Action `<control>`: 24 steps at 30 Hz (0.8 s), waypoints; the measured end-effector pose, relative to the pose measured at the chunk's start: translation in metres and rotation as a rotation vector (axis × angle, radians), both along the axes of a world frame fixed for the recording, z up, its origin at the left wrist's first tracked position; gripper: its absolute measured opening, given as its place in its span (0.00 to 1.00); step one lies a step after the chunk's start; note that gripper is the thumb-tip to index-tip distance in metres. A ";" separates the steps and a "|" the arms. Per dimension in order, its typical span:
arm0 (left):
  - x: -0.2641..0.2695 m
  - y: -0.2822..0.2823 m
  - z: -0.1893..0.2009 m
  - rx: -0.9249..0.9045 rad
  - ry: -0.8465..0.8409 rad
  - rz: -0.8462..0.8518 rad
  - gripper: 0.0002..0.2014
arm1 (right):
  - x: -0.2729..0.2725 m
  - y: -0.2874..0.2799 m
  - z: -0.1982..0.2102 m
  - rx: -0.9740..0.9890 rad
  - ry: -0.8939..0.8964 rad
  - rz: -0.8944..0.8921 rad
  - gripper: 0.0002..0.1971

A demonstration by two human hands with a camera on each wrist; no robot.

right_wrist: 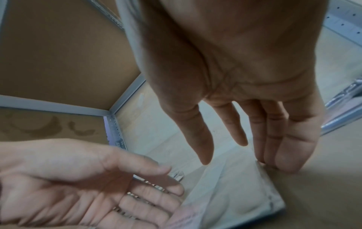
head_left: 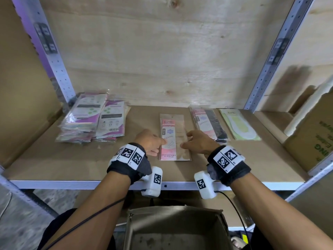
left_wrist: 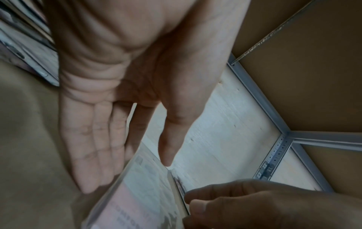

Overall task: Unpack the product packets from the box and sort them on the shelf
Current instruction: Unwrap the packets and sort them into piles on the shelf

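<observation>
Both hands, left hand (head_left: 150, 142) and right hand (head_left: 198, 144), lay slack-fingered beside the pink packet (head_left: 174, 138), holding nothing. Placement looked finished. Next probably called for reaching into the box (head_left: 176, 230).

The shelf board (head_left: 162, 170) lies bare along its front edge and in a broad strip between the purple packet stacks (head_left: 93, 120) at the left and the pink packet (head_left: 173, 139) in the middle. Both hands, the left hand (head_left: 149, 141) and the right hand (head_left: 197, 142), flank that pink packet with fingers relaxed. To the right, the pink-and-black packet pile (head_left: 209, 123) and the green packet (head_left: 239, 125) lie close together with narrow gaps. Metal uprights (head_left: 270, 56) and a cardboard box (head_left: 310, 134) bound the right side; the plywood back (head_left: 162, 60) closes the rear. The space above the packets stands open.
</observation>
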State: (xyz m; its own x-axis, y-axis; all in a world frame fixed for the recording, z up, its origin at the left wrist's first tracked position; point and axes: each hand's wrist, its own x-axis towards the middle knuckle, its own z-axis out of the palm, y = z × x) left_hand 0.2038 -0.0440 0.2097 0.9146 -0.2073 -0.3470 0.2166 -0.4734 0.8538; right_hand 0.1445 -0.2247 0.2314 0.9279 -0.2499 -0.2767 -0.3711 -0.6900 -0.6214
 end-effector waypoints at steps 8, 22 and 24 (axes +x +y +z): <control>0.007 -0.012 0.002 -0.122 0.002 -0.014 0.17 | 0.008 0.008 0.007 -0.035 -0.024 0.014 0.32; 0.033 -0.027 0.002 -0.234 -0.016 0.006 0.15 | 0.040 0.001 0.019 -0.101 0.038 0.020 0.27; 0.035 -0.028 0.002 -0.240 -0.011 0.009 0.15 | 0.043 0.001 0.018 -0.102 0.041 0.020 0.28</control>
